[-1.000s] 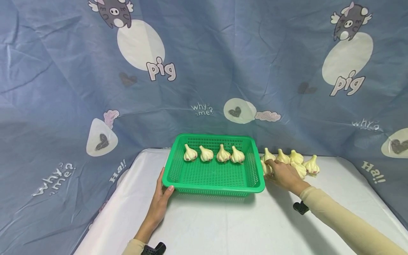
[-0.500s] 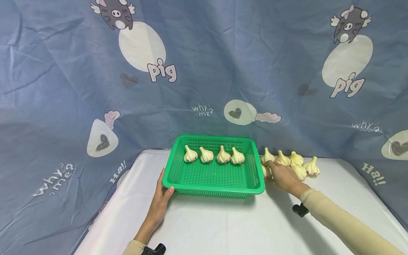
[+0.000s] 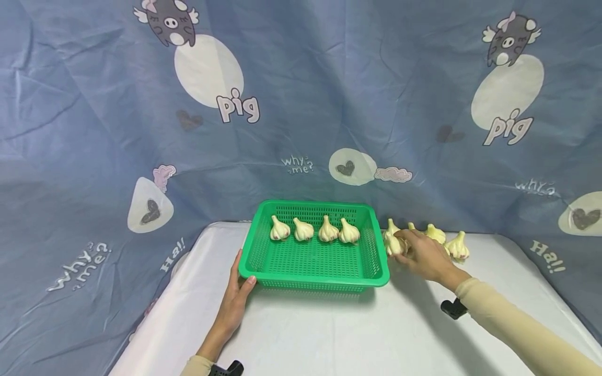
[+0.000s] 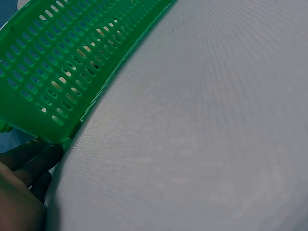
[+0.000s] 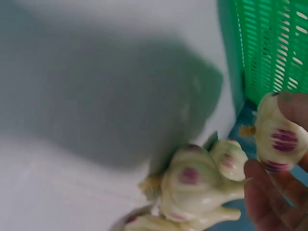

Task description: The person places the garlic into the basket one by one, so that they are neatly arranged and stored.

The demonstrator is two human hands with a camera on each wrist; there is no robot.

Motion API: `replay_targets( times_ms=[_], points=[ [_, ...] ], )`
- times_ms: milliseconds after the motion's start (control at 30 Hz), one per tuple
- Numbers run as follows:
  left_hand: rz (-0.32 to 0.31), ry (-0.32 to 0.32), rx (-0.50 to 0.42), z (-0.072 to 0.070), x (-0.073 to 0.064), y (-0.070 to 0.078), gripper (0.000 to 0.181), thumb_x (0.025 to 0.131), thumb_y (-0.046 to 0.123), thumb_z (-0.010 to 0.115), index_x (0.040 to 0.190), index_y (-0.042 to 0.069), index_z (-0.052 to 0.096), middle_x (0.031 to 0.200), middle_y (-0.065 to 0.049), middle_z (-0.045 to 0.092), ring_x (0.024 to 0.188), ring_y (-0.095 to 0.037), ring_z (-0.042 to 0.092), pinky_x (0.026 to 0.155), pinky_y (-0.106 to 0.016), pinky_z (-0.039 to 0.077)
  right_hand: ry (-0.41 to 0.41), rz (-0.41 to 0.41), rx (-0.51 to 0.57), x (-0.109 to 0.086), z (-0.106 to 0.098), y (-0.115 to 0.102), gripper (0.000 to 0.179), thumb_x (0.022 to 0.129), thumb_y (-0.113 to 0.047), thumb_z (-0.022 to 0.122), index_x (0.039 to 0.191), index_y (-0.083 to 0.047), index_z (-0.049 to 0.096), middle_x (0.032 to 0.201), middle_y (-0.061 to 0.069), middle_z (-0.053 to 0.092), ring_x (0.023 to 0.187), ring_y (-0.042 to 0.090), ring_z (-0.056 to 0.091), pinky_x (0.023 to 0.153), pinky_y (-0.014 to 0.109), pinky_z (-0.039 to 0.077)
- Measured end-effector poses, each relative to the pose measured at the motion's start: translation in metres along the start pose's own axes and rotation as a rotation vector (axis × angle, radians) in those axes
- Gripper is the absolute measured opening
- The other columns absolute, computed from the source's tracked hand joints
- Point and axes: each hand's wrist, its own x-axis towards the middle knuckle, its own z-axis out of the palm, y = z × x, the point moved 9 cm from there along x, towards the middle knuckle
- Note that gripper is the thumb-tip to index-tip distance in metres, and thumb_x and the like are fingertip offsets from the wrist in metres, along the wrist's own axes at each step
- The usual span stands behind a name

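My right hand (image 3: pixel 427 257) holds a garlic bulb (image 3: pixel 393 244) just outside the right wall of the green basket (image 3: pixel 310 280). In the right wrist view the same bulb (image 5: pixel 279 137), cream with purple patches, sits between thumb and fingers, raised off the table. More garlic bulbs (image 5: pixel 195 180) lie below it. My left hand (image 3: pixel 232 303) rests against the basket's front left corner, the thumb at the front rim and the fingers along the left side. Inside the basket, several garlic bulbs (image 3: pixel 303 230) stand in a row towards the back. The right hand partly hides the bulbs behind it.
Loose garlic bulbs, one at the far right (image 3: pixel 458 246), lie on the white table (image 3: pixel 329 334) to the right of the basket. A blue printed cloth (image 3: pixel 291 94) hangs close behind the basket and bulbs.
My right hand has lifted a garlic bulb from the near left of the pile, beside the basket wall. My left hand and the basket have stayed in place.
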Motion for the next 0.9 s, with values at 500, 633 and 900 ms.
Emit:
replay_targets(
  times_ms=[500,633,900],
  points=[
    [-0.011,-0.003,-0.01,0.0,0.0,-0.001,0.073,0.111,0.031,0.049,0.172,0.034,0.008,0.18,-0.007,0.007,0.166,-0.04,0.002,0.126,-0.076,0.002,0.015,0.132,0.306,0.02,-0.03,0.007,0.057,0.095,-0.035,0.082,0.138,-0.001,0.064,0.126,0.02,0.075,0.105,0.038,0.077,0.084,0.049,0.064],
    [-0.012,-0.005,-0.009,0.0,-0.001,-0.001,0.074,0.111,0.031,0.049,0.172,0.032,0.008,0.18,-0.008,0.007,0.166,-0.041,0.002,0.125,-0.077,0.002,-0.007,0.151,0.332,0.025,-0.03,-0.001,0.058,0.095,-0.04,0.082,0.139,-0.006,0.065,0.123,0.015,0.076,0.106,0.034,0.077,0.086,0.046,0.063],
    [0.002,0.0,-0.01,0.0,0.0,-0.001,0.074,0.111,0.031,0.049,0.172,0.035,0.009,0.18,-0.008,0.008,0.166,-0.041,0.004,0.126,-0.076,0.004,-0.042,0.133,0.381,0.039,-0.025,-0.023,0.058,0.093,-0.039,0.083,0.139,-0.008,0.065,0.126,0.014,0.075,0.108,0.032,0.077,0.085,0.034,0.061]
  ],
)
